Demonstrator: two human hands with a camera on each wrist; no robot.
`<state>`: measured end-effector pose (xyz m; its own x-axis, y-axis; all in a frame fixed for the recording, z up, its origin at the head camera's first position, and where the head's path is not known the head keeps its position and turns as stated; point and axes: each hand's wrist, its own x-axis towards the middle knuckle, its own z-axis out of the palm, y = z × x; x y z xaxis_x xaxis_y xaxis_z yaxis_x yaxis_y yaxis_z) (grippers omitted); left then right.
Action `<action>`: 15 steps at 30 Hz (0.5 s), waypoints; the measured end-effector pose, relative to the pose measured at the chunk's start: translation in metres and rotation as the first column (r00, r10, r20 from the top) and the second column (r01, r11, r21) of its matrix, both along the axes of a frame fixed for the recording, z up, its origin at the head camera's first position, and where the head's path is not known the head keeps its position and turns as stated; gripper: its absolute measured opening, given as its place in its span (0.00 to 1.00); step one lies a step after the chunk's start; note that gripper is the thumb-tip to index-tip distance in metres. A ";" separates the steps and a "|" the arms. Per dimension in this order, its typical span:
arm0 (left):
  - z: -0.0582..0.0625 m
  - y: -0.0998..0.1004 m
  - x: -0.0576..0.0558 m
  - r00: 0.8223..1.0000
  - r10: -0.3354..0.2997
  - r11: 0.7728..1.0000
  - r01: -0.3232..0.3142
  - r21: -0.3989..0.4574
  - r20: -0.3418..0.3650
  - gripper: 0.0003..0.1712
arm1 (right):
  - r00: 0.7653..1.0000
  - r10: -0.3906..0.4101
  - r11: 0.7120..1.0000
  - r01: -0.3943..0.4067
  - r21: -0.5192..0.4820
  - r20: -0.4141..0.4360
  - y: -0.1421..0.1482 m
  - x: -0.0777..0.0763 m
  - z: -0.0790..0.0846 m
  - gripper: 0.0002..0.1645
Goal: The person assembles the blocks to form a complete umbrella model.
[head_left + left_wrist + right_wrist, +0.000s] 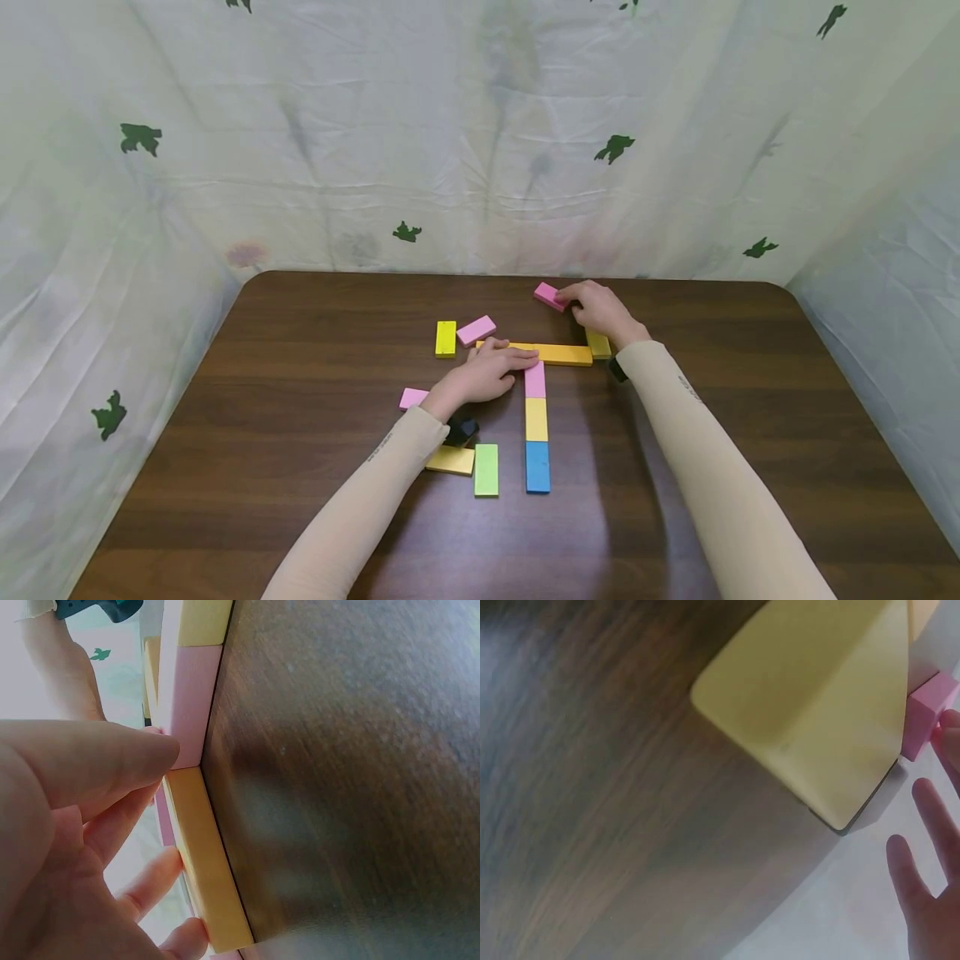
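Note:
My left hand [491,371] rests with extended fingers over a long orange block [566,355], near where it meets a pink block [535,379]. Up close, the left thumb [150,750] lies by the corner between the pink block [193,697] and the orange block [210,859]. At the table's far side, my right hand [600,310] pinches the end of another pink block [550,297] with its fingertips. The other right fingers [907,874] are spread. Beneath that hand, a yellow block [802,705] meets the orange block's right end.
Below the pink block run a yellow block [536,419] and a blue block [537,467] in line. Left of them lie a green block [486,471], a tan block [452,461], a bright yellow block [446,339] and two pink blocks [476,331]. Curtains enclose the wooden table [315,358].

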<state>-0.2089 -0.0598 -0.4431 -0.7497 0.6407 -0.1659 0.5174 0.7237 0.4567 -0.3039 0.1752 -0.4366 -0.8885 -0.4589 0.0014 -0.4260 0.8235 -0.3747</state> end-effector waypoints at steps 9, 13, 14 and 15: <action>0.000 0.001 0.001 1.000 0.004 1.000 -0.004 -0.007 0.000 0.27 | 0.999 -0.036 0.999 0.035 0.014 0.040 0.005 -0.002 -0.003 0.28; 0.002 0.001 0.002 1.000 0.004 1.000 -0.004 -0.007 0.002 0.27 | 0.999 -0.039 0.999 0.039 0.008 0.034 0.005 -0.001 -0.004 0.29; 0.003 0.001 0.002 1.000 0.004 1.000 -0.004 -0.006 0.001 0.27 | 0.999 -0.041 0.999 0.042 -0.001 0.033 0.005 -0.001 -0.003 0.29; 0.003 0.001 0.002 1.000 0.004 1.000 -0.004 -0.006 0.001 0.27 | 0.999 -0.043 0.999 0.044 -0.011 0.030 0.005 0.000 -0.003 0.28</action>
<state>-0.2064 -0.0591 -0.4401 -0.7519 0.6369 -0.1703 0.5143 0.7283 0.4528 -0.3041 0.1802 -0.4398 -0.9073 -0.4200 -0.0202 -0.3784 0.8364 -0.3965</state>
